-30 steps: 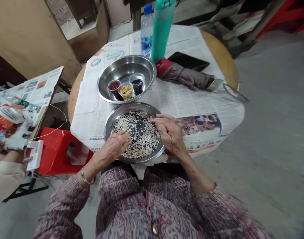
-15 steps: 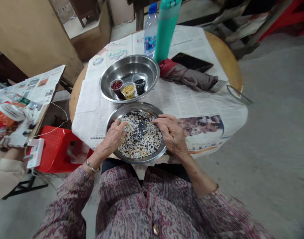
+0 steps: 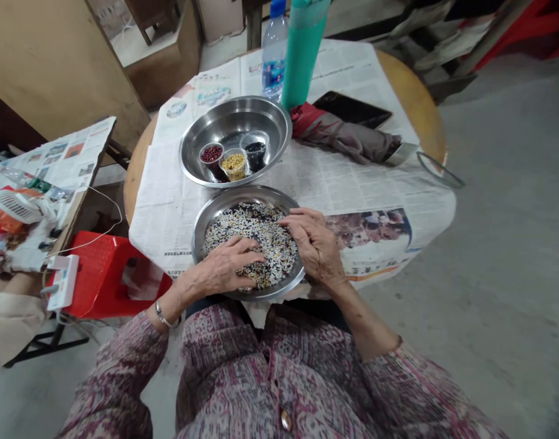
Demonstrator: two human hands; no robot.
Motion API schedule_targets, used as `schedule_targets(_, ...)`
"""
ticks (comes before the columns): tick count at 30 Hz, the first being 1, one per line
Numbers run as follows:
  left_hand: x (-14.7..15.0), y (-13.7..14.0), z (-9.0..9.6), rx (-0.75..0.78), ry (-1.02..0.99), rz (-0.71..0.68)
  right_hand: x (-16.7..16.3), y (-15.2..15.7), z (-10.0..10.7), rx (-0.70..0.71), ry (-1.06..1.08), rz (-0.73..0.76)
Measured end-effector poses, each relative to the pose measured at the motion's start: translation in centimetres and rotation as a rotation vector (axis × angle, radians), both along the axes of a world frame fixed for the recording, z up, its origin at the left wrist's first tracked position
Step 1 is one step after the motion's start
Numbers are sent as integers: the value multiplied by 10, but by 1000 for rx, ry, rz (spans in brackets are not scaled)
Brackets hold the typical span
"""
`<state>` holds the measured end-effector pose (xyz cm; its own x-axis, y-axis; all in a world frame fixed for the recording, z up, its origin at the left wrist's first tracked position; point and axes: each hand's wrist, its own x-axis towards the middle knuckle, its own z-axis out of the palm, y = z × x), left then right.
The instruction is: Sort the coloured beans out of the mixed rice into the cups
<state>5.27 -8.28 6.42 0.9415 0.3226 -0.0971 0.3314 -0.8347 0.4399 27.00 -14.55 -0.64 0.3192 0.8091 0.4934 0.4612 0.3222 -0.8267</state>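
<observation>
- I see the near basin [image 3: 199, 235] mid-frame, holding mixed grains [image 3: 279, 253].
- Left hand [image 3: 227, 265] spreads loose fingers over them, hiding some; right hand [image 3: 316, 247] curls at the rim, and I cannot tell if it pinches any.
- Newspaper [image 3: 375, 183] stretches right.
- Above, the far basin [image 3: 270, 122] holds three cups [image 3: 234, 167]: red, yellow, black contents.
- Top edge crops the teal bottle [image 3: 304, 55].

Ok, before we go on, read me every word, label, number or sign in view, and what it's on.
No text reads clearly enough to quote.
Newspaper beneath the front basin and rear basin: printed characters, too small or blurred.
Left-side newspaper: print too small.
Bottle label: too blurred.
Basins: no lettering visible.
</observation>
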Motion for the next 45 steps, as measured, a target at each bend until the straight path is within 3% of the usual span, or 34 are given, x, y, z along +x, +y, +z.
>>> schedule_targets(4, -8, 7, -12, 36, -4, 56, 0, 0, -1, 0, -6, -6)
schedule_targets(7, -5, 20, -19, 74, -26, 178, 1, 1, -2, 6, -9, -3)
schedule_targets(13, -13, 38, -17, 172, -86, 370, 0, 1, -1, 9, -10, -2)
schedule_targets(16, -20, 29, -12, 234, -103, 350, 0, 0, -1, 17, -9, 3)
schedule_targets(19, -17, 7, -6, 239, -58, 242, 0, 0, -2, 24, -5, 4)
schedule_targets(23, 1, -16, -4, 172, 20, 98, 0, 0, -2, 27, -3, 1)
schedule_targets(26, 16, -14, -9, 176, 33, 64, 0, 0, -2, 35, -10, 9)
schedule_targets(30, 23, 8, -20, 191, 3, 127, 0, 0, -1, 19, -16, 5)
schedule_targets(35, 5, 25, -19, 267, 7, 295, 0, 1, -1, 14, -9, 1)
schedule_targets(40, -22, 12, -4, 296, 87, 335, 0, 0, 0, 20, -10, 4)
schedule_targets(45, -32, -4, 3, 169, 142, 278, 0, 0, 0, 29, -18, 3)
